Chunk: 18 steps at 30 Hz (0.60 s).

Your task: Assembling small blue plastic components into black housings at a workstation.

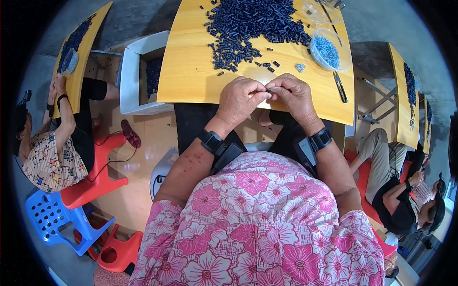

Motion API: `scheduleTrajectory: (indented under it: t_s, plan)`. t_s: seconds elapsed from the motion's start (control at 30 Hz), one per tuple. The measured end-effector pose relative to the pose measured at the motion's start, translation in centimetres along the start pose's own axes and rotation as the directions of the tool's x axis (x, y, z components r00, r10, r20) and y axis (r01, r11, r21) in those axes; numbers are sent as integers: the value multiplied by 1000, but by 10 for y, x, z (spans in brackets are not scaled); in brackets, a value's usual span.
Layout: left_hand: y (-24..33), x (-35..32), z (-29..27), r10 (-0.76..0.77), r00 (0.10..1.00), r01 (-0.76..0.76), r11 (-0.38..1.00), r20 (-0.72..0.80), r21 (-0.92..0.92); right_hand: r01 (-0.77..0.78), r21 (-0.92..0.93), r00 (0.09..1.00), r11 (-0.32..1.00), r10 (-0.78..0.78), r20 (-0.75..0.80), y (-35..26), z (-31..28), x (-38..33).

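At the near edge of the yellow table (191, 71), my left hand (241, 101) and my right hand (295, 99) meet fingertip to fingertip. Both are closed in a pinch on a small black cylindrical part (268, 90), mostly covered by my fingers. Beyond them spreads a large pile of similar small dark cylindrical parts (257, 21), with a few loose ones (271, 69) lying closer to my hands. To the right stands a clear plastic bowl (345, 59) with many tiny blue and clear pieces (326, 51). A little cluster of the same pieces (299, 67) lies beside it.
Black-handled tweezers or a cutter (340, 86) lie right of my right hand. Another clear container (315, 12) sits at the far right. A white box (136, 76) with dark parts stands left of the table. Other people work at side tables; red (102, 167) and blue stools (52, 214) stand left.
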<state>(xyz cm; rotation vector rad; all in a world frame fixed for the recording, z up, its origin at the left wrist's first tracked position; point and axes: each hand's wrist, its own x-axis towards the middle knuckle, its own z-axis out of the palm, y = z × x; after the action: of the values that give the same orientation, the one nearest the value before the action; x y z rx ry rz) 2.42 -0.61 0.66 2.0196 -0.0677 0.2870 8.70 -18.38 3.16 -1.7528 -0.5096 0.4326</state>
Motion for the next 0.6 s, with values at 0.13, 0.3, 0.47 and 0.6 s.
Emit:
scheduleTrajectory:
  t_s: [0.13, 0.3, 0.47, 0.6]
  plan:
    - [2, 0, 1, 17, 1000, -16, 1000, -17, 15, 346, -601, 932, 720, -337, 133, -5, -2, 5]
    - [-1, 0, 1, -19, 1000, 19, 1000, -14, 7, 398, -646, 911, 651, -366, 192, -20, 0, 1]
    - [1, 0, -1, -57, 998, 56, 996, -11, -72, 353, -599, 934, 719, -312, 176, -6, 1, 4]
    - [3, -1, -2, -51, 999, 51, 998, -1, -24, -163, 141, 986, 976, 158, 45, 0, 5, 0]
